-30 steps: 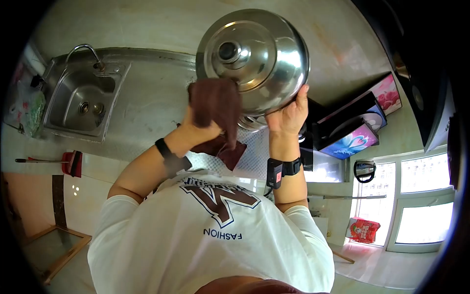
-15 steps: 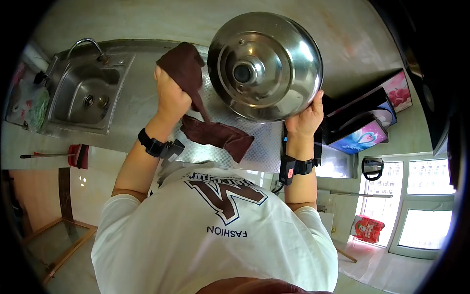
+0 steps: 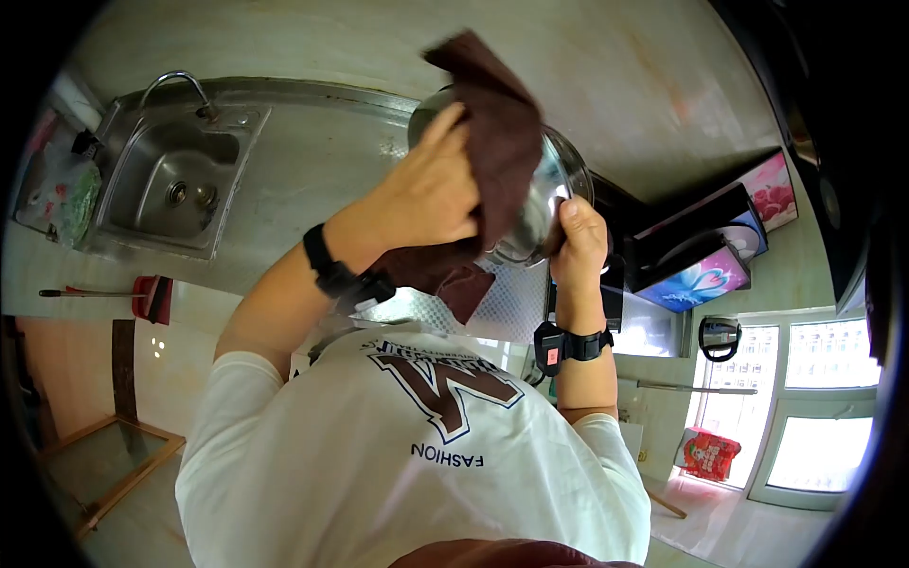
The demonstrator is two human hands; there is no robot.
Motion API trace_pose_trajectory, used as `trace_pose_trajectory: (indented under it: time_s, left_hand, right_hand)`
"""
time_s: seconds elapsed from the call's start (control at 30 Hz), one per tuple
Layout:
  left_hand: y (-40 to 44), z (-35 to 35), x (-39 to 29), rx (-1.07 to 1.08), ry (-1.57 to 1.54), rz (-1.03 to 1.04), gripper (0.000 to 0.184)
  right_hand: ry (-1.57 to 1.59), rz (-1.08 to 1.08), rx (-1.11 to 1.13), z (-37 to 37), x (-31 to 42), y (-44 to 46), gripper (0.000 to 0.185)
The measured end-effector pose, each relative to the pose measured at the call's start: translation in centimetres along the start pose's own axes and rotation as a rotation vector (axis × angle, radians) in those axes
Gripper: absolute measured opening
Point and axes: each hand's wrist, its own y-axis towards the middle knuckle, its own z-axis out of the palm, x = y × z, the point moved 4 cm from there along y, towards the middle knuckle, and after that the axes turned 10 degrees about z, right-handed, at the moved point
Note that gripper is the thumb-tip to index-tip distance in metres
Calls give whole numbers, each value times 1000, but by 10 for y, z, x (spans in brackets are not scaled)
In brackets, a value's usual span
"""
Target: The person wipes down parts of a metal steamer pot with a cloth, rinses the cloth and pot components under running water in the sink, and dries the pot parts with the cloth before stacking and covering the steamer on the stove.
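My right hand (image 3: 579, 241) grips a shiny steel pot lid (image 3: 538, 220) by its right edge, the thumb on the near face. The lid is tilted and held above the counter. My left hand (image 3: 431, 189) holds a dark brown cloth (image 3: 502, 142), which hangs in front of the lid and hides much of it, the knob included. Whether the cloth touches the lid I cannot tell. Below my left wrist a lower stretch of brown cloth (image 3: 464, 289) drapes over the counter; its join with the upper part is hidden.
At the left, a steel sink (image 3: 170, 189) with a faucet (image 3: 180, 80) is set into the metal counter (image 3: 312, 151). Plastic bags (image 3: 76, 204) lie beyond it. Right of the lid are decorated panels (image 3: 696, 275), and a kettle (image 3: 720, 338) stands farther right.
My left hand has moved right with the cloth, bringing it across the lid. The lid has tilted, so its round face no longer shows fully. My right hand keeps its grip.
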Motion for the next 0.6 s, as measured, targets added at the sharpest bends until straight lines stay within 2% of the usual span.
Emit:
trace_pose_trajectory:
  time_s: [0.07, 0.13, 0.17, 0.2, 0.27, 0.3, 0.33, 0.37, 0.4, 0.47, 0.53, 0.57, 0.6]
  left_hand:
    - [9, -4, 6, -24, -50, 71, 59]
    - [15, -5, 23, -51, -97, 105, 61]
    - [15, -7, 31, -62, -73, 108, 62]
    - [21, -23, 31, -276, -88, 135, 53]
    - [-1, -4, 62, -326, -99, 0, 52]
    - [-7, -4, 69, -340, -201, -101, 50]
    - [-11, 4, 68, -341, -205, -95, 50]
    - [-22, 18, 71, -466, -407, -284, 48]
    - [-29, 32, 68, -532, -500, -383, 46]
    - [-44, 60, 61, -703, -691, -569, 42]
    - [-40, 76, 30, -1077, -1367, -860, 39]
    - [-30, 76, 18, -1060, -1401, -964, 40]
    - [-25, 82, 5, -1047, -1463, -967, 41]
  right_hand:
    - [-104, -12, 41, 9, 6, -5, 38]
    - [-52, -88, -78, 12, 26, -13, 40]
    - [-14, -125, -52, 9, 35, -17, 41]
    - [25, -162, -25, 7, 44, -21, 44]
    - [104, -236, -80, 10, 63, -30, 43]
    - [162, -286, -105, 18, 74, -33, 44]
    - [219, -338, -130, 23, 81, -35, 46]
    - [264, -361, -66, 11, 78, -33, 46]
    - [264, -364, -68, 10, 74, -29, 46]
    - [366, -430, 63, 17, 68, -22, 48]
    - [426, -432, 84, 20, 59, -17, 52]
    - [458, -474, 25, 26, 58, -16, 54]
    - [489, -516, -31, 39, 61, -14, 55]
